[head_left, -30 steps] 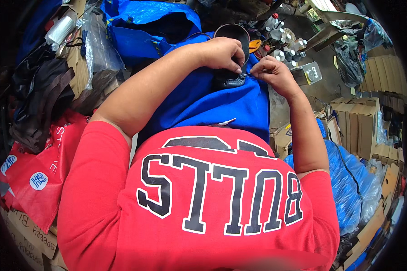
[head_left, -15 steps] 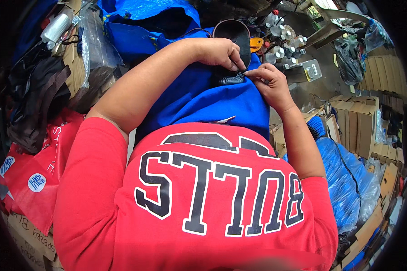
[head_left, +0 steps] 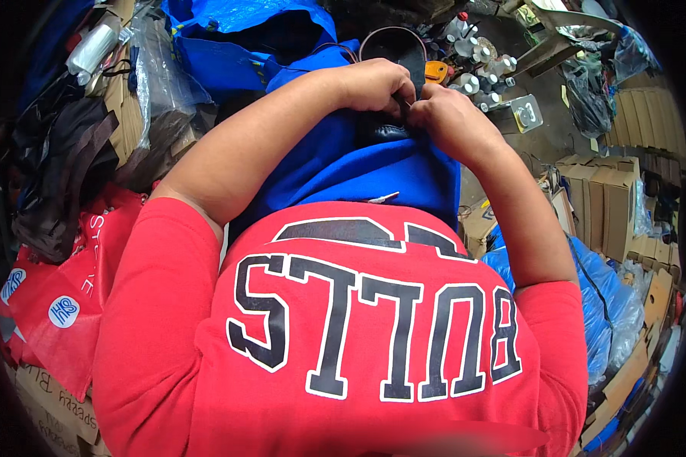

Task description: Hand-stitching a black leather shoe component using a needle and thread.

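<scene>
A shiny black leather piece (head_left: 385,135), shaped like part of a shoe, rests on the blue cloth (head_left: 320,164) over my lap. My left hand (head_left: 379,85) is closed at its upper edge, with thumb and fingers pinched on it. Right beside it, my right hand (head_left: 451,114) has its fingers curled in a pinch at the same edge, almost touching the left. Whatever lies between the right fingertips is hidden. Just beyond my hands is a dark round-rimmed container (head_left: 394,34), partly covered by the left hand.
An orange object (head_left: 435,72) and several capped bottles (head_left: 484,72) stand beyond my right hand, near a metal can (head_left: 522,114). A blue bag (head_left: 229,34) lies at far left. Cardboard boxes (head_left: 602,202) and a blue plastic-wrapped bundle (head_left: 594,305) are at right.
My right hand has moved up and in toward the left, its fingers now curled tighter. The left hand has shifted up slightly, and the black leather piece is more covered.
</scene>
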Motion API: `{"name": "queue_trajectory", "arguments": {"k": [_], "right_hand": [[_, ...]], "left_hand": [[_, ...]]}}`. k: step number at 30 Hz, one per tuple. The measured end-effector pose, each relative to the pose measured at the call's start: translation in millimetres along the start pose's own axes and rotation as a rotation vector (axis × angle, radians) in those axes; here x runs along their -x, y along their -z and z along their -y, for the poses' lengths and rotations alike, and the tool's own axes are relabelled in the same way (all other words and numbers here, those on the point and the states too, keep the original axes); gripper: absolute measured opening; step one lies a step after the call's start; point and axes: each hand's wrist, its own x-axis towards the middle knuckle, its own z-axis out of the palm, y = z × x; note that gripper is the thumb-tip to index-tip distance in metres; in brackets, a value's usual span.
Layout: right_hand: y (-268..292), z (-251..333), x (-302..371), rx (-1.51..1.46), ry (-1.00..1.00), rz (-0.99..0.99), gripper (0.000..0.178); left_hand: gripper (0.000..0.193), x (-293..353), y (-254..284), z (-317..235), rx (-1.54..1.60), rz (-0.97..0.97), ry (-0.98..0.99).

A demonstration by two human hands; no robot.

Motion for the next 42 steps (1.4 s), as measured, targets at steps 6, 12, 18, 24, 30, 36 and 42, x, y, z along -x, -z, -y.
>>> {"name": "queue_trajectory", "arguments": {"k": [6, 12, 18, 24, 30, 36, 42], "right_hand": [[-11, -5, 4, -0.253, -0.111, -0.078, 0.009], [-25, -8, 9, -0.618, -0.276, -0.18, 0.015], [-19, -32, 69, -1.648, -0.43, -0.377, 0.022], [9, -80, 158, -2.054, 0.355, -0.532, 0.044], [-47, -68, 133, -0.826, -0.521, -0.265, 0.036], [-91, -53, 121, -0.336, -0.638, -0.206, 0.04], [-106, -65, 157, -0.031, -0.494, -0.336, 0.038]], "left_hand": [[0.022, -1, 1, 11, 0.107, 0.003, 0.063], [0.035, 11, -10, -6, -0.05, -0.297, 0.034], [0.034, 79, -14, -37, -0.095, -0.46, 0.276], [0.028, 118, 41, -22, -0.157, -0.223, 0.582], [0.041, 59, 16, -39, 1.097, -0.773, 0.238], [0.049, 53, 12, -29, 1.637, -0.89, 0.226], [0.05, 70, 28, -4, 1.558, -0.905, 0.342]]}}
